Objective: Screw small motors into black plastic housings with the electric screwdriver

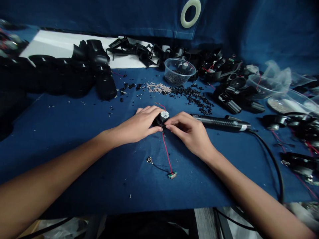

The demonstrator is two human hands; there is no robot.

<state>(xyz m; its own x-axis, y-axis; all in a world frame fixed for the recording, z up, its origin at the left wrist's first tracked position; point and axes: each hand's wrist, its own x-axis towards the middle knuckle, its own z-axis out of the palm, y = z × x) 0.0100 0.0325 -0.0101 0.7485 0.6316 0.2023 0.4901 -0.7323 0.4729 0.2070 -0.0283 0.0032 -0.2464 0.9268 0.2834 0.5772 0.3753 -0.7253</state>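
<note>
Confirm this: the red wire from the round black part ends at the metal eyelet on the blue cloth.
No, the end point is wrong. The head view shows the red wire running from the round black part to a small green circuit board, not to the metal eyelet. The eyelet does lie on the blue cloth.

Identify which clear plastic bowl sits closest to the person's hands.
The clear plastic bowl of dark granules, straight beyond the left hand and right hand. The other bowls, such as the one beside the crumpled plastic bag, lie farther right.
</note>
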